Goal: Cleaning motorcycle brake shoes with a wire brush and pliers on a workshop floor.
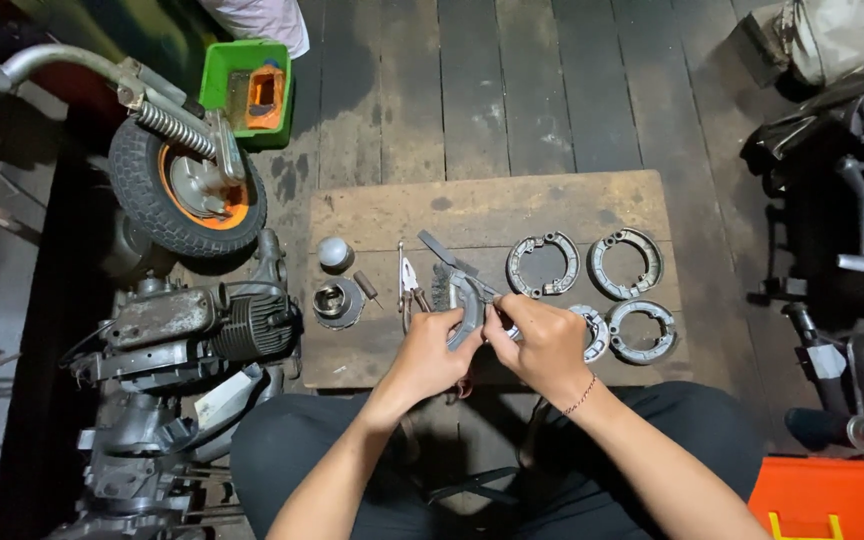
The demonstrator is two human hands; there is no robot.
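Both your hands close on one curved brake shoe [466, 310] near the wooden board's [372, 215] front edge: left hand [430, 352] beneath, right hand [542, 345] covering its far end, fingers hiding what lies under them.

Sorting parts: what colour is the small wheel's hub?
Orange, around a grey centre; the wheel shows in the head view.

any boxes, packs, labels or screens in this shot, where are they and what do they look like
No screens, signs or readable labels show.
green box: top left on the floor by the small wheel, square, open, bright green, holding an orange block.
orange case: bottom right corner, flat, rectangular, orange with a yellow clasp.
pale bag: top right corner, soft, greyish.
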